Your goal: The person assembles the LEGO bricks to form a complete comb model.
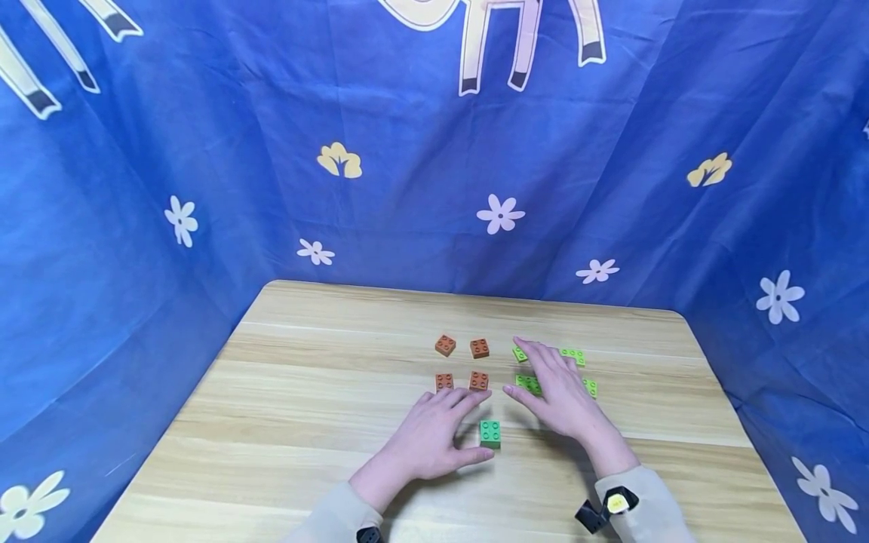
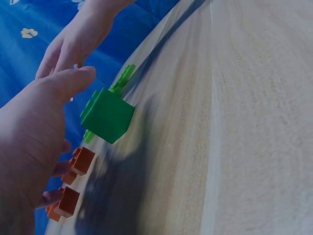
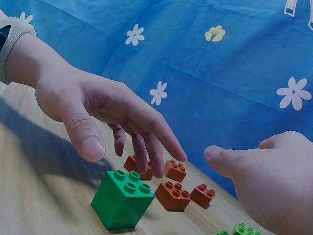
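Observation:
A dark green building brick with studs on top stands on the table nearest me. My left hand hovers around its left side, thumb and fingers spread; in the right wrist view the green brick sits below the fingers, with no grip on it. Just beyond the left fingertips are several brown-orange bricks, one of them beside the index finger. Over the lime green bricks my right hand reaches with extended fingers. It partly hides them, and whether it touches any I cannot tell.
The wooden table has its far edge against a blue patterned curtain, which also hangs along both sides. Two more brown-orange bricks lie farther back, one turned at an angle. A lime brick shows behind the right hand.

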The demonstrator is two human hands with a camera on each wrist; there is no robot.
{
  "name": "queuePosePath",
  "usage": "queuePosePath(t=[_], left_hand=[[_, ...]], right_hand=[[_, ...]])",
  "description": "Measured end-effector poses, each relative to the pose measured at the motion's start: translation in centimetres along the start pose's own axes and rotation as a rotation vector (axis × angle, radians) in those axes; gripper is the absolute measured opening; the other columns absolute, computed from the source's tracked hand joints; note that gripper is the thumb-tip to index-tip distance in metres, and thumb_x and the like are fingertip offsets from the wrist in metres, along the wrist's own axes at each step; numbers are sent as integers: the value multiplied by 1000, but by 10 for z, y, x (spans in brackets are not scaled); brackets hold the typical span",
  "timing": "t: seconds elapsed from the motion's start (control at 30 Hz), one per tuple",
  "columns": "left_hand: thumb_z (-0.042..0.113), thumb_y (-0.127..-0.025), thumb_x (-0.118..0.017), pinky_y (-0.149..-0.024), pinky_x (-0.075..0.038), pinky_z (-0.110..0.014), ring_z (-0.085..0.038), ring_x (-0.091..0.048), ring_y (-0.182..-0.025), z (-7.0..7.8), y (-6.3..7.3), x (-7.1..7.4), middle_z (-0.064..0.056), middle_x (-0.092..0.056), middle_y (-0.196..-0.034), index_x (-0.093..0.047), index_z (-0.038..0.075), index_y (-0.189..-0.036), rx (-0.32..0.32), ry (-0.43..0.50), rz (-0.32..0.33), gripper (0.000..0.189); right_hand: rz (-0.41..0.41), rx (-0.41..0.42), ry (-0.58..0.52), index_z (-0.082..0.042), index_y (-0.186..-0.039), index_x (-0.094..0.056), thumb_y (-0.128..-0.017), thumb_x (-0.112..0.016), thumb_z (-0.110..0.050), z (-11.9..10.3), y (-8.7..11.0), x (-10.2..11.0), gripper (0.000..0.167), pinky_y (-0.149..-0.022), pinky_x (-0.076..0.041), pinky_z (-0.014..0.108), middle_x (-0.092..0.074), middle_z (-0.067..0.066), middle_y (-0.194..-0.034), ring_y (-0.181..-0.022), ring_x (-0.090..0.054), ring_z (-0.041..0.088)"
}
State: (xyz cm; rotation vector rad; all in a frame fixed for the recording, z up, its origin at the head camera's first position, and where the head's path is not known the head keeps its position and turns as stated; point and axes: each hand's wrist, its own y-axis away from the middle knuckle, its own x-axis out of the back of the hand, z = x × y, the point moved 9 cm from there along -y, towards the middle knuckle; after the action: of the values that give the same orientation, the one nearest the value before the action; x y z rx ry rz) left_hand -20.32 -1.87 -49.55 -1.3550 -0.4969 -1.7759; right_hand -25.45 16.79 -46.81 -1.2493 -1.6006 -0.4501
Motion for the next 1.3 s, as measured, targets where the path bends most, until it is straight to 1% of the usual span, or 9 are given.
queuePosePath(t=[0.13, 0.23, 0.3, 0.53, 0.67, 0.8, 1.07, 1.23, 1.3], left_hand=[[79, -90, -62, -109, -42, -66, -27, -53, -138, 1, 0, -1, 3, -56, -151, -43, 28, -162, 8, 13, -9, 91], [78, -89, -64, -110, -42, -65, -27, -54, -137, 2, 0, -1, 3, -57, -149, -44, 28, -161, 8, 26, -5, 90], [77, -89, -66, -110, -42, -64, -26, -54, -137, 2, 0, -2, 3, -57, -149, -44, 28, -161, 4, 32, -2, 89], [71, -89, -71, -114, -41, -56, -23, -56, -134, 5, -1, -6, 5, -59, -146, -45, 28, -160, -1, 68, 5, 87], [69, -88, -73, -116, -39, -56, -22, -56, -135, 6, 0, -8, 5, -58, -147, -46, 26, -159, -2, 91, 15, 87], [69, -89, -72, -117, -37, -56, -19, -55, -136, 8, 1, -10, 7, -59, -147, -47, 25, -159, -4, 123, 31, 86], [65, -88, -76, -115, -40, -54, -16, -58, -131, 7, 0, -13, 9, -62, -142, -49, 26, -156, 5, 154, 47, 83], [61, -87, -79, -114, -41, -53, -16, -59, -129, 10, 0, -13, 9, -64, -139, -53, 25, -153, 3, 160, 55, 79], [60, -87, -80, -114, -41, -53, -16, -59, -129, 11, -1, -14, 10, -63, -139, -55, 25, -151, 10, 161, 52, 78]], right_hand=[[-24, -13, -19, -24, -166, -33, -100, -63, -62, 1, -1, -4, 82, -117, -23, 73, -45, 6, -162, -149, -39, 33], [-35, -20, -27, -23, -166, -35, -101, -64, -60, 1, -1, -6, 81, -117, -22, 74, -46, 8, -161, -149, -38, 38], [-40, -19, -29, -22, -165, -36, -101, -65, -59, 0, -1, -7, 79, -117, -22, 74, -47, 9, -160, -149, -39, 38], [-41, 11, -35, -19, -161, -43, -101, -69, -53, -3, -2, -11, 74, -115, -21, 78, -50, 12, -157, -147, -40, 45], [-48, 29, -40, -18, -160, -46, -101, -70, -50, -3, -3, -15, 72, -116, -20, 76, -52, 11, -156, -147, -41, 42], [-51, 41, -51, -18, -159, -47, -100, -72, -48, -3, -3, -17, 71, -117, -20, 74, -53, 9, -155, -147, -43, 39], [-36, 83, -44, -15, -157, -49, -100, -72, -46, -4, -5, -23, 68, -116, -22, 75, -55, 8, -152, -144, -45, 38], [-46, 78, -47, -15, -155, -52, -99, -75, -41, -4, -8, -28, 66, -116, -20, 77, -57, 7, -150, -144, -46, 36], [-49, 76, -53, -15, -154, -54, -99, -76, -40, -4, -9, -29, 64, -115, -21, 77, -58, 6, -150, -143, -47, 35]])
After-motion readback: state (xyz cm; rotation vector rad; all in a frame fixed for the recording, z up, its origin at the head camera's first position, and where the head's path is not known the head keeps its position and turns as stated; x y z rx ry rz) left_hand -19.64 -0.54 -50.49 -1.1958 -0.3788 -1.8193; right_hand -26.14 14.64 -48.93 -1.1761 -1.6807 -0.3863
